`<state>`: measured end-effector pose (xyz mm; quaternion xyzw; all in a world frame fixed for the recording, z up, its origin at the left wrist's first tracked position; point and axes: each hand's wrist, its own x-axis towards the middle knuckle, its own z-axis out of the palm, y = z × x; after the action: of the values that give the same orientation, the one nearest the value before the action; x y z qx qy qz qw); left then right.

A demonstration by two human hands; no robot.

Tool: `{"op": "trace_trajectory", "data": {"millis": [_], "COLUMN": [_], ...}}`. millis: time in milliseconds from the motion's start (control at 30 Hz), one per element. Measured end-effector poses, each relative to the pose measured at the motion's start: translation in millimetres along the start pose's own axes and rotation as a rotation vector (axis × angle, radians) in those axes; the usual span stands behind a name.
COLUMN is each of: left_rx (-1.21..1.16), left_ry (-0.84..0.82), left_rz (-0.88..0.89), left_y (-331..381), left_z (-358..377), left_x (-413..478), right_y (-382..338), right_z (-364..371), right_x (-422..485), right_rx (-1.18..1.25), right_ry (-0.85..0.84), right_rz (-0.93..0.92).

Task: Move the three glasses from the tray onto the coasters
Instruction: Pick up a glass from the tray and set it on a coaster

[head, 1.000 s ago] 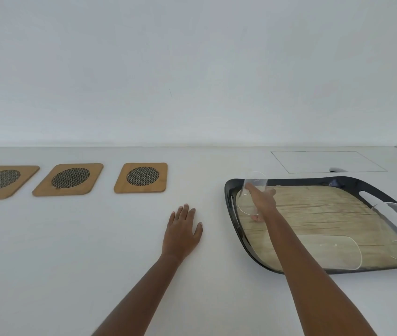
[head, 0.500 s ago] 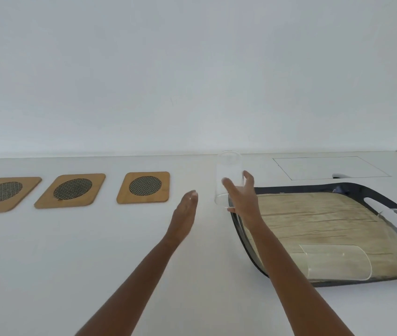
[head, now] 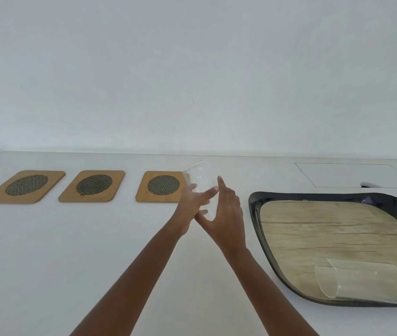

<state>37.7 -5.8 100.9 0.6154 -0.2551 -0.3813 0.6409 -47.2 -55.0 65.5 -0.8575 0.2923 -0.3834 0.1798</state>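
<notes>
Both hands, left [head: 190,206] & right [head: 226,215], wrapped round the glass [head: 201,184], held above the surface just right of the nearest coaster [head: 162,186]. Best: keep it upright, shift left, set base on mesh centre, then let go.

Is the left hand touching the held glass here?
Touching. The head view shows the left hand with its fingers wrapped against the glass, while the right hand also grips it from the other side.
</notes>
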Motion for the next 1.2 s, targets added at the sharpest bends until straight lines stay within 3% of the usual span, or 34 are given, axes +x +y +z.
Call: {"op": "trace_trajectory", "data": {"millis": [233, 467, 767, 1200], "left_rx": [0.016, 0.024, 0.247, 0.327], "left_ry": [0.082, 0.262, 0.437, 0.472], "left_rz": [0.123, 0.213, 0.305, 0.332], "left_y": [-6, -6, -6, -11], "left_z": [-25, -41, -78, -108], "left_x": [6, 30, 67, 127], "right_y": [0, 11, 48, 59], "right_z": [17, 37, 62, 76], "right_x": [-2, 1, 7, 8], "right_rx": [0.033, 0.016, -0.202, -0.215], "right_ry": [-0.134, -0.268, -0.506, -0.447], "right_rz": [-0.109, 0.0, 0.11, 0.089]}}
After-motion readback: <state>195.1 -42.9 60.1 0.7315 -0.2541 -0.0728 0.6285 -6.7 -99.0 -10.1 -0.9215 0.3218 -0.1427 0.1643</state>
